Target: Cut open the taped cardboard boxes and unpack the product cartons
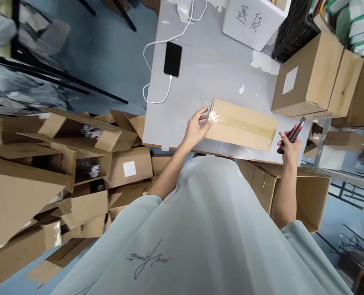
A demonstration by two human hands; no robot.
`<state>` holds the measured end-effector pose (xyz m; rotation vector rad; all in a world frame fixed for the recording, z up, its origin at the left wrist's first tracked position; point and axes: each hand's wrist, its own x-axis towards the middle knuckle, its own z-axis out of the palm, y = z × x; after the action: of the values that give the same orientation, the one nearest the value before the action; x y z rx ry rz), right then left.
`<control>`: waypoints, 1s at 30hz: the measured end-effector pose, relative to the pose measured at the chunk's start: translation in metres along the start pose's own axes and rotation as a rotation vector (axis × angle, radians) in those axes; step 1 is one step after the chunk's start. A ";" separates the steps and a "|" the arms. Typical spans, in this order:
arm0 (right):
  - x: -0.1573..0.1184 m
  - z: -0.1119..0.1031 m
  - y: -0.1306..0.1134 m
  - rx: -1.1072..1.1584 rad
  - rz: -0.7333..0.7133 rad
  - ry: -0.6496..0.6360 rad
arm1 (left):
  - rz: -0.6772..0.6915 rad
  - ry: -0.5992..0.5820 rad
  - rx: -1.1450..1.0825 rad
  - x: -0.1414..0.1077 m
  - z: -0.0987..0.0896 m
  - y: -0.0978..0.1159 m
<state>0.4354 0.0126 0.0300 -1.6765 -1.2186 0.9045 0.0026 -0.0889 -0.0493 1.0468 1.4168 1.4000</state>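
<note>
1. Currently, a long brown box [243,129] lies on the grey surface [212,73], close to the edge nearest the person and between the two hands, which are apart.
2. The left hand [197,128] touches the box's left end, thumb on top beside a shiny crumple of tape [215,116], fingers bent around the end; whether it grips firmly, I cannot tell.
3. The right hand [290,146] is closed around a red and black knife [292,134], tilted up to the right, just beside the box's other end.
4. Farther back on the surface, a dark phone [172,59] is plugged into a white cable [168,91], left of a white bin [255,22] with handwriting.
5. Two cartons [317,78] stand side by side at the right; opened cardboard [89,172] is heaped at the left.
</note>
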 end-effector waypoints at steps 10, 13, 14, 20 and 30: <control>-0.070 0.080 -0.132 -0.233 -0.100 -0.450 | 0.022 -0.077 0.102 -0.029 0.004 0.024; -0.083 0.101 -0.140 -0.335 -0.144 -0.628 | 0.060 -0.104 0.124 -0.036 0.001 0.021; -0.087 0.106 -0.142 -0.386 -0.174 -0.687 | 0.076 -0.117 0.128 -0.037 -0.001 0.020; -0.096 0.122 -0.169 -0.912 -0.566 -0.977 | 0.143 -0.243 0.164 -0.032 -0.014 0.018; -0.089 0.142 -0.201 -1.404 -0.836 -1.141 | 0.063 -0.346 0.135 -0.026 -0.022 0.026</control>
<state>0.2147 -0.0097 0.1683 -1.0393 -3.5297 0.3095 -0.0112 -0.1193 -0.0226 1.3582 1.2434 1.1109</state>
